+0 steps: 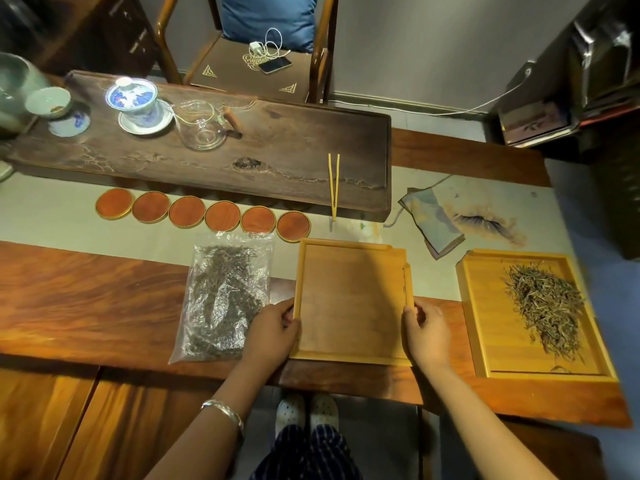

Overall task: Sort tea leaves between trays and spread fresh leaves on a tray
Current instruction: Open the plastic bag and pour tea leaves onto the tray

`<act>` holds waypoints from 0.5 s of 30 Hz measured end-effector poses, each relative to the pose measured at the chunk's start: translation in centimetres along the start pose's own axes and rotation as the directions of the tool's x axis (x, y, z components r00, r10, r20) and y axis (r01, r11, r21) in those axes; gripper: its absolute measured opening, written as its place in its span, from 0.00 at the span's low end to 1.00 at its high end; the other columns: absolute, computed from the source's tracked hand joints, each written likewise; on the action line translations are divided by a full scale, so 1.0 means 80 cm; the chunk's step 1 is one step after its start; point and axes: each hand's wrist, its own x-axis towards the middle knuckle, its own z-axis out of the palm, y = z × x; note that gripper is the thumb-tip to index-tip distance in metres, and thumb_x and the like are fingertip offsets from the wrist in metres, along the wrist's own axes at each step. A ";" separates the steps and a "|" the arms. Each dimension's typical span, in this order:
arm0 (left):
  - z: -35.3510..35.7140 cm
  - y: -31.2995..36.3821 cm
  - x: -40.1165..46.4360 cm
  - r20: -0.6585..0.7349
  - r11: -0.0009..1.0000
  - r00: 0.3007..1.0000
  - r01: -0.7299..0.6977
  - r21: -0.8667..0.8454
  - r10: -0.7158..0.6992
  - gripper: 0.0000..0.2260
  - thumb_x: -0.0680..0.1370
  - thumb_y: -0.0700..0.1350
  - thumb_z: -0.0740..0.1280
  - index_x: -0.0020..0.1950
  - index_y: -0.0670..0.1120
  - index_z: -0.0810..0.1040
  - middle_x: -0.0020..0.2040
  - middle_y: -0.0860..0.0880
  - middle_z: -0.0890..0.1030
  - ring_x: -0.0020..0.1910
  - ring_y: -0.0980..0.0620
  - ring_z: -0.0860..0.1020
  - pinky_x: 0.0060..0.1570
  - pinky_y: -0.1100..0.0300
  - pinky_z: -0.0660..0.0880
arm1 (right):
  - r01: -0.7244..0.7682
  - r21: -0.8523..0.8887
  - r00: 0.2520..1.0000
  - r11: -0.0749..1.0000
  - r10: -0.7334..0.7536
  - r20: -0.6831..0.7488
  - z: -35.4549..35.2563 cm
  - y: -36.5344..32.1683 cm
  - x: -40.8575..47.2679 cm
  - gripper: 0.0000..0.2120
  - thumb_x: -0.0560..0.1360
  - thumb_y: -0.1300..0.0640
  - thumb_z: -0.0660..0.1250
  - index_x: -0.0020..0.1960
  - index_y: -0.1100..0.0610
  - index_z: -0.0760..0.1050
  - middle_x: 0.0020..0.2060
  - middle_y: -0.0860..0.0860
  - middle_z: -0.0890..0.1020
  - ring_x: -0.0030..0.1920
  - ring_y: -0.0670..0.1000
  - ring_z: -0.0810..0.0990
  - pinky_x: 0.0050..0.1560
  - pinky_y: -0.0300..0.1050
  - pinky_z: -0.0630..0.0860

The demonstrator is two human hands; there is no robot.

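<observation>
Tea leaves [545, 310] lie heaped on the right-hand bamboo tray [474, 306], while a sealed clear bag of darker leaves [225, 299] sits on the table [86, 299] just left of the bare middle tray [349, 360], which I see gripped at its side rims by my left hand [273, 332] and right hand [427, 336], fingers curled over the edges. From this head view, my worry is that the left hand is touching the bag, so any shove of the tray could drag it toward the table's near edge; the tray also sits close to that edge, and a tilt could tip it off.
</observation>
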 end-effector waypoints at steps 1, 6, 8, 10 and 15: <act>-0.001 -0.002 0.001 -0.006 1.000 1.000 0.016 -0.004 -0.016 0.15 0.74 0.41 0.66 0.59 0.51 0.81 0.31 0.56 0.77 0.31 0.62 0.74 0.30 0.67 0.65 | 0.004 -0.012 1.000 1.000 -0.004 0.017 -0.002 0.000 0.002 0.14 0.78 0.58 0.64 0.62 0.61 0.77 0.55 0.57 0.79 0.52 0.52 0.76 0.50 0.41 0.69; -0.021 -0.012 -0.002 -0.057 0.996 0.995 0.083 -0.044 -0.085 0.14 0.78 0.42 0.64 0.63 0.47 0.79 0.44 0.52 0.83 0.38 0.62 0.77 0.36 0.73 0.69 | 0.021 -0.092 0.995 0.996 -0.012 0.101 -0.012 -0.001 0.007 0.13 0.78 0.59 0.64 0.61 0.61 0.76 0.55 0.59 0.79 0.52 0.52 0.76 0.51 0.42 0.70; -0.039 -0.014 -0.006 -0.134 0.995 0.987 0.084 -0.059 -0.091 0.13 0.78 0.43 0.65 0.62 0.48 0.79 0.41 0.54 0.82 0.38 0.62 0.77 0.35 0.69 0.69 | 0.038 -0.154 0.997 0.987 -0.027 0.071 -0.015 -0.008 0.007 0.14 0.78 0.59 0.63 0.62 0.62 0.75 0.55 0.60 0.79 0.56 0.57 0.76 0.56 0.47 0.71; -0.064 -0.020 -0.009 -0.236 0.993 0.966 0.090 -0.074 -0.105 0.12 0.78 0.43 0.65 0.61 0.48 0.79 0.41 0.54 0.81 0.38 0.60 0.77 0.34 0.65 0.70 | 0.099 -0.175 0.995 0.980 -0.100 0.001 -0.018 -0.026 0.005 0.13 0.78 0.60 0.63 0.61 0.63 0.75 0.54 0.61 0.78 0.58 0.58 0.74 0.59 0.51 0.70; -0.128 -0.048 -0.004 -0.442 0.981 0.876 0.179 -0.074 -0.193 0.14 0.77 0.44 0.67 0.63 0.47 0.77 0.51 0.52 0.77 0.48 0.53 0.76 0.45 0.59 0.71 | 0.277 0.046 0.959 0.960 -0.279 0.052 0.017 -0.132 -0.018 0.11 0.80 0.57 0.59 0.61 0.55 0.73 0.52 0.47 0.73 0.53 0.49 0.74 0.54 0.39 0.69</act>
